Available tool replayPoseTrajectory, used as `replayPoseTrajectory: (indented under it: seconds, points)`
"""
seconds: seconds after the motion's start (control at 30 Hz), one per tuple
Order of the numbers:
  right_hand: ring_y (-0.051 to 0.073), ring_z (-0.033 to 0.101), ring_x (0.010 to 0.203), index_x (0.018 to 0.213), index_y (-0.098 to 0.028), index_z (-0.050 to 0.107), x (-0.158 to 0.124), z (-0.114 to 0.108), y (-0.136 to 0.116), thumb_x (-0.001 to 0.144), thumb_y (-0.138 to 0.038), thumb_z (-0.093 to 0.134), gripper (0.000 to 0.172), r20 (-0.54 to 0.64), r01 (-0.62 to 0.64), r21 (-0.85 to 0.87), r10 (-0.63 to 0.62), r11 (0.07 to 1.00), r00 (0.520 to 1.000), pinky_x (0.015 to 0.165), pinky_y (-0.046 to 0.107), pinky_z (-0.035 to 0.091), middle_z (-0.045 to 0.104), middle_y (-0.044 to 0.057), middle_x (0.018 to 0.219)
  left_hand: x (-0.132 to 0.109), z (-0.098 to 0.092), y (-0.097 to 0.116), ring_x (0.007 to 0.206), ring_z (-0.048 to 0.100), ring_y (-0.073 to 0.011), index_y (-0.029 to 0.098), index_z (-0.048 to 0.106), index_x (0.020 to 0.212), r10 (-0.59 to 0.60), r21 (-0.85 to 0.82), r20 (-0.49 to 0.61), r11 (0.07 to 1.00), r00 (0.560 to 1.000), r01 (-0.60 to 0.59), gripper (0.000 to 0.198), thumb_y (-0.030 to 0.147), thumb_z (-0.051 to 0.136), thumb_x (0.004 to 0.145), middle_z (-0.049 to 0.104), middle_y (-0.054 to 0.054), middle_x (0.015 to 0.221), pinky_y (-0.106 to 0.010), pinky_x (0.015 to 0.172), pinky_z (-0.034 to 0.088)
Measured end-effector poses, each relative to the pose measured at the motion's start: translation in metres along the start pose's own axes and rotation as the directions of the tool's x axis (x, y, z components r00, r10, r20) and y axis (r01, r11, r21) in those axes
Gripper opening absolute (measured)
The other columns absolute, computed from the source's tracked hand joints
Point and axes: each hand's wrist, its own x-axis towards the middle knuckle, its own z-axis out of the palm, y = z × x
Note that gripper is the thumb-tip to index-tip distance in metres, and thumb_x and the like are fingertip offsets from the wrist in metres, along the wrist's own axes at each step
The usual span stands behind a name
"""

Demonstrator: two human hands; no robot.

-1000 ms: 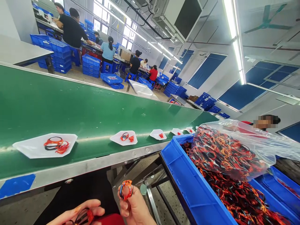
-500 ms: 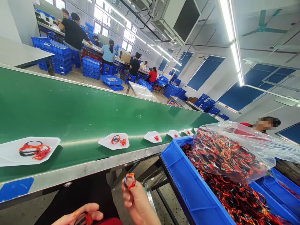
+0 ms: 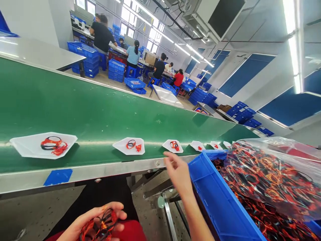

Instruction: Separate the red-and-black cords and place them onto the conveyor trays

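Observation:
In my left hand (image 3: 110, 217), low at the front, lies a bunch of red-and-black wire coils (image 3: 97, 227), the fingers curled around it. My right hand (image 3: 177, 169) reaches over the near edge of the belt, fingers apart and with nothing visible in them. Just beyond its fingertips, a white tray (image 3: 167, 144) carries a red-and-black coil (image 3: 174, 145). Further left, another white tray (image 3: 120, 146) bears a coil (image 3: 130, 144) beside a small red bundle (image 3: 138, 148). The leftmost white tray (image 3: 27, 144) has a coil (image 3: 51, 143) and a red bundle (image 3: 60, 149).
A green conveyor belt (image 3: 105, 107) runs across, with a metal edge (image 3: 112, 170). At right, a blue crate (image 3: 215, 201) is full of coils, topped by a clear plastic bag (image 3: 271, 174) of more. Several people sit at benches behind, among stacked blue crates (image 3: 85, 57).
My right hand has moved forward to the belt and let go of its coil, which now lies in the third tray. My left hand has risen further into view, and the view has turned left.

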Motion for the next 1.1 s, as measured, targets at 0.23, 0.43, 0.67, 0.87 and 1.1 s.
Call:
replayPoseTrajectory:
  seconds: [0.23,0.43,0.67,0.87,1.1]
  points:
    - [0.017,0.062,0.076,0.107,-0.033,0.069,-0.114,0.059,-0.003,0.083,-0.02,0.059,0.029,0.668,0.217,0.066,-0.205,0.974,0.715,0.068,0.024,0.042,0.07,0.0,0.094,-0.001,-0.004,-0.005,0.108,0.057,-0.0407,0.006,0.065,0.11,-0.095,-0.084,0.05,0.992,0.994,0.099,0.036,0.025,0.057,0.082,0.07,-0.018,0.105,-0.056,0.102,0.033]
    - [0.015,0.058,0.07,0.094,-0.027,0.074,-0.108,0.056,0.002,0.085,-0.024,0.058,0.018,0.538,0.099,0.107,-0.141,0.989,0.831,0.058,0.023,0.039,0.064,0.003,0.083,-0.001,-0.005,-0.004,0.108,0.057,-0.0391,0.013,0.061,0.118,-0.096,-0.102,0.127,0.989,0.987,0.109,0.039,0.024,0.053,0.081,0.067,-0.014,0.115,-0.058,0.099,0.038]
    - [0.006,0.04,0.034,0.085,-0.011,0.069,-0.113,0.066,0.027,0.072,-0.054,0.068,0.044,0.596,-0.568,0.356,0.288,0.742,0.749,0.033,0.018,0.025,0.055,-0.001,0.052,-0.002,0.001,-0.003,0.096,0.063,-0.0361,0.013,0.069,0.106,-0.05,-0.032,0.064,0.998,0.997,0.052,0.035,0.03,0.052,0.081,0.068,-0.017,0.111,-0.055,0.091,0.045]
    - [0.002,0.037,0.033,0.076,-0.01,0.068,-0.118,0.074,0.031,0.059,-0.047,0.08,0.043,0.7,-0.745,0.548,0.279,0.382,0.658,0.028,0.014,0.02,0.061,0.001,0.058,-0.003,0.002,0.0,0.094,0.063,-0.0381,0.008,0.068,0.106,-0.083,-0.055,0.006,0.995,0.997,0.083,0.039,0.032,0.054,0.079,0.07,-0.022,0.103,-0.056,0.092,0.044]
    - [-0.001,0.037,0.041,0.077,-0.009,0.069,-0.115,0.072,0.022,0.059,-0.033,0.083,0.033,0.759,-0.83,0.536,0.342,0.152,0.553,0.031,0.01,0.014,0.063,0.006,0.074,-0.002,0.002,0.0,0.1,0.062,-0.0382,0.008,0.066,0.11,-0.091,-0.042,0.031,0.995,0.995,0.092,0.036,0.027,0.055,0.082,0.071,-0.02,0.102,-0.054,0.096,0.042]
